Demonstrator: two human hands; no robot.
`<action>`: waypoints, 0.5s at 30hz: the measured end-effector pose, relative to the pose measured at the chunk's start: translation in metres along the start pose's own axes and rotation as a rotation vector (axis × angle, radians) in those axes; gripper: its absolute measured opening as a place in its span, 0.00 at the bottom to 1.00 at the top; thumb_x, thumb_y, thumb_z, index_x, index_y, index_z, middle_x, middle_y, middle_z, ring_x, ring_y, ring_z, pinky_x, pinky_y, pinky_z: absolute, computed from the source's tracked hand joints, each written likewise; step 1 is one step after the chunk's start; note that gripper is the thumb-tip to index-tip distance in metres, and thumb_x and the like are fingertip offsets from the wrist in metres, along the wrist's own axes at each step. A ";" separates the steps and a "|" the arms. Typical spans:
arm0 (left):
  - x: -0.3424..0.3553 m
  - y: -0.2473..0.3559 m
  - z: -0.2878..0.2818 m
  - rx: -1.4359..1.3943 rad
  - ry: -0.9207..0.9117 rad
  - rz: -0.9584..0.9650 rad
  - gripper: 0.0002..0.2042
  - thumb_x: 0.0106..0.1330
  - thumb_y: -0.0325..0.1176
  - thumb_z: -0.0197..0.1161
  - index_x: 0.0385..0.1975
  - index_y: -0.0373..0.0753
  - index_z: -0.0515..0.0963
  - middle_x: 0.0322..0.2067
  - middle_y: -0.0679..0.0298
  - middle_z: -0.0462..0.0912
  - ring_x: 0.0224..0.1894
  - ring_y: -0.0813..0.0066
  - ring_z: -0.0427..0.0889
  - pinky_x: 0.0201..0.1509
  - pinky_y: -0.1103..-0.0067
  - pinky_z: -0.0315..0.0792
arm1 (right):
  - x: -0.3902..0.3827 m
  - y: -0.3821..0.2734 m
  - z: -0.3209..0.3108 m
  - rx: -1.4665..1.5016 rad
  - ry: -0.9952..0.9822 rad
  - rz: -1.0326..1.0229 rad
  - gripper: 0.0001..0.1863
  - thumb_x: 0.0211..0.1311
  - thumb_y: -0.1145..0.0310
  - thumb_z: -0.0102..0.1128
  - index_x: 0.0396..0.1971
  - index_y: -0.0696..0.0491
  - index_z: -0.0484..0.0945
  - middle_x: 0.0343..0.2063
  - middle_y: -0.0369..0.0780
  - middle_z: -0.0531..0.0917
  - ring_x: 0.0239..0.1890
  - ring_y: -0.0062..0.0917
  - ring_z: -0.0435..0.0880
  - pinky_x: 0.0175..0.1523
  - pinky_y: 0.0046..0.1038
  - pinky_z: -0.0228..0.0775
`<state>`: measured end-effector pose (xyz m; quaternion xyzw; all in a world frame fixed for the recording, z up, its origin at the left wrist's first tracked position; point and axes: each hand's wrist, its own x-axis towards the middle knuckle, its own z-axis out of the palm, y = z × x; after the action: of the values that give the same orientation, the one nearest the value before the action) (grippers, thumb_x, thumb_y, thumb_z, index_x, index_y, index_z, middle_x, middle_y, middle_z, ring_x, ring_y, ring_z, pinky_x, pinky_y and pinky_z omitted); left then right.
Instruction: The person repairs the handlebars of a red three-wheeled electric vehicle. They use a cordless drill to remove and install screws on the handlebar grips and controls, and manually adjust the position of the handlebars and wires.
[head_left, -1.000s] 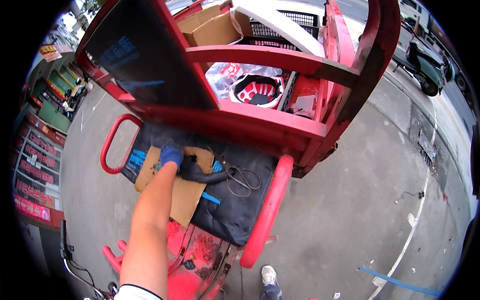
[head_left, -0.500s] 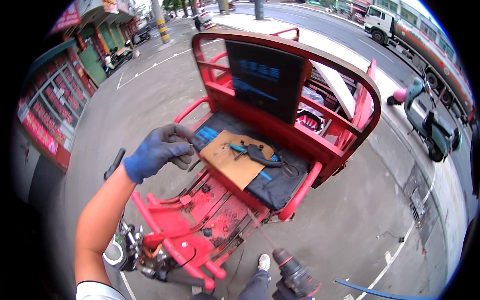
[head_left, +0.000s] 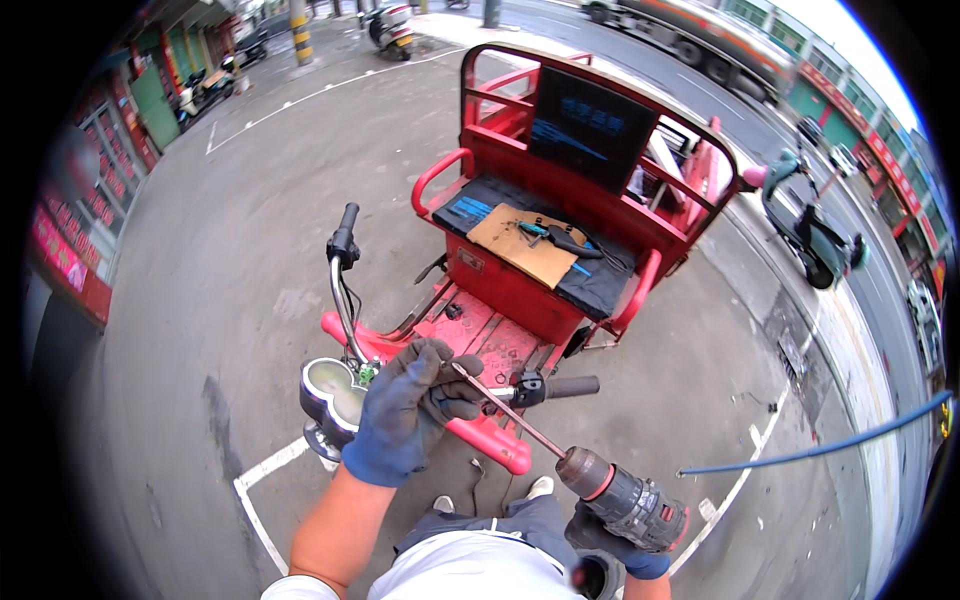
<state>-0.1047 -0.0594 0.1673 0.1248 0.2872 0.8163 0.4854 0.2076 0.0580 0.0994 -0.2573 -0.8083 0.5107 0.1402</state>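
My right hand [head_left: 612,548], in a grey and blue work glove, grips a dark cordless drill [head_left: 632,505]. A long, thin bit [head_left: 520,420] in its chuck points up and left. Close to the bit's tip is my left hand [head_left: 408,408], gloved alike, its fingers curled and pressed together; whatever they hold is hidden. Both hands are over the front of a red cargo tricycle [head_left: 505,280], by its handlebar [head_left: 342,240] and round-lobed dashboard [head_left: 338,390]. On the black seat [head_left: 605,290] lies a piece of cardboard [head_left: 520,255] with a teal-and-black tool [head_left: 562,238] on it.
A black backrest [head_left: 592,125] stands behind the seat, before the cargo bed. A blue hose [head_left: 810,450] stretches across at the right. Beyond it, a parked green scooter [head_left: 805,220] stands near the kerb. A tanker truck [head_left: 700,40] is on the road; shops line the left.
My left hand has come down from beside the seat to the bit's tip. The drill has risen, bit tilted further left. My view has shifted, showing the handlebar and dashboard more fully.
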 end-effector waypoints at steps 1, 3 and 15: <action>-0.006 0.001 -0.004 0.033 -0.004 0.012 0.11 0.73 0.39 0.53 0.44 0.38 0.72 0.41 0.51 0.82 0.36 0.66 0.86 0.37 0.75 0.83 | -0.012 -0.011 0.006 -0.006 0.044 -0.027 0.15 0.49 0.69 0.70 0.37 0.49 0.77 0.30 0.34 0.81 0.32 0.24 0.80 0.43 0.30 0.72; -0.016 -0.002 -0.009 0.106 0.003 0.033 0.11 0.73 0.40 0.53 0.43 0.39 0.72 0.40 0.52 0.83 0.35 0.70 0.85 0.36 0.76 0.83 | -0.033 -0.025 0.018 -0.060 0.137 -0.086 0.18 0.48 0.68 0.72 0.40 0.49 0.78 0.32 0.35 0.83 0.34 0.25 0.82 0.43 0.30 0.73; -0.053 -0.044 -0.004 0.336 0.011 -0.265 0.10 0.76 0.39 0.47 0.43 0.41 0.72 0.34 0.64 0.80 0.28 0.83 0.80 0.29 0.83 0.75 | -0.108 -0.024 0.041 -0.230 0.348 -0.322 0.26 0.41 0.61 0.72 0.45 0.51 0.80 0.32 0.39 0.80 0.36 0.34 0.79 0.43 0.35 0.68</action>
<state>-0.0485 -0.0901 0.1422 0.1607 0.4360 0.6865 0.5593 0.2701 -0.0416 0.1064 -0.2235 -0.8553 0.3344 0.3266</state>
